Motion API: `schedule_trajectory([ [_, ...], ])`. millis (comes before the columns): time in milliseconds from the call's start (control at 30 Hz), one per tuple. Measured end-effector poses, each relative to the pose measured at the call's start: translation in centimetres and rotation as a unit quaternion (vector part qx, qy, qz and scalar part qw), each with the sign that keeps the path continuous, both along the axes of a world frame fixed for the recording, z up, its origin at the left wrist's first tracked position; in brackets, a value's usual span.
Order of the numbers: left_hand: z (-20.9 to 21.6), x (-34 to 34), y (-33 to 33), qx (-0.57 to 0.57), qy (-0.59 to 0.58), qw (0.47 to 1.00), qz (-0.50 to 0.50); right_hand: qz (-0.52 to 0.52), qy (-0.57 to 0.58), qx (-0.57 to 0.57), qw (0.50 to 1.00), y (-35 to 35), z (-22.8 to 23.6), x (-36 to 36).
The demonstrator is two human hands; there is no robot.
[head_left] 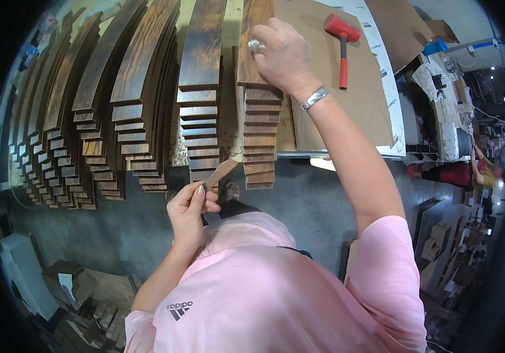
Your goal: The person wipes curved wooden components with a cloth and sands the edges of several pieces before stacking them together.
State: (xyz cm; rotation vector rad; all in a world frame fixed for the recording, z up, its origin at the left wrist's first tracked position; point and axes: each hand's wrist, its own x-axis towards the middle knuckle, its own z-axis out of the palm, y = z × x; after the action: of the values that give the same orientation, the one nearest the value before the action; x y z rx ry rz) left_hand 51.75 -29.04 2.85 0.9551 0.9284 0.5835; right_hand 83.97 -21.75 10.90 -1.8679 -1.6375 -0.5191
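My right hand presses onto the top board of a stack of dark-stained wooden boards. Its fingers are closed on a small shiny whitish wad, most of which the hand hides. Lower down, my left hand pinches a short flat brown strip between thumb and fingers. That strip points up toward the lower end of the stack. Just left stands another stack of stained boards, with its board ends stepped.
Several more board stacks fan out to the left. A red mallet lies on cardboard at the right of the table. Further right, another person stands by a cluttered bench. Cartons sit on the floor at lower left.
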Motion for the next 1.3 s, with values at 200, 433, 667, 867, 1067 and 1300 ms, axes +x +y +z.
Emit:
schedule_trajectory([
  [200,1.1,-2.0,0.8,-0.121,-0.136,0.983,0.003,0.003,0.152,0.071,0.986,-6.8,1.0,-0.2],
  [433,3.7,-3.9,1.9,-0.179,-0.222,0.958,-0.023,-0.001,0.338,-0.058,0.940,-18.6,1.1,-5.6],
  [667,3.8,-6.5,2.1,-0.117,-0.165,0.979,0.026,-0.074,0.415,-0.058,0.905,-23.3,-1.8,-6.2],
  [867,3.8,-7.1,1.6,-0.057,-0.110,0.992,0.030,-0.073,0.427,-0.030,0.901,-22.4,-2.4,-6.5],
  [1067,4.4,-9.4,1.2,-0.017,-0.063,0.994,0.088,-0.034,0.351,-0.029,0.935,-18.9,-1.3,-8.5],
  [1300,6.5,-17.4,8.9,0.042,-0.120,0.958,0.258,-0.005,0.411,-0.023,0.911,-16.0,1.3,-14.3],
])
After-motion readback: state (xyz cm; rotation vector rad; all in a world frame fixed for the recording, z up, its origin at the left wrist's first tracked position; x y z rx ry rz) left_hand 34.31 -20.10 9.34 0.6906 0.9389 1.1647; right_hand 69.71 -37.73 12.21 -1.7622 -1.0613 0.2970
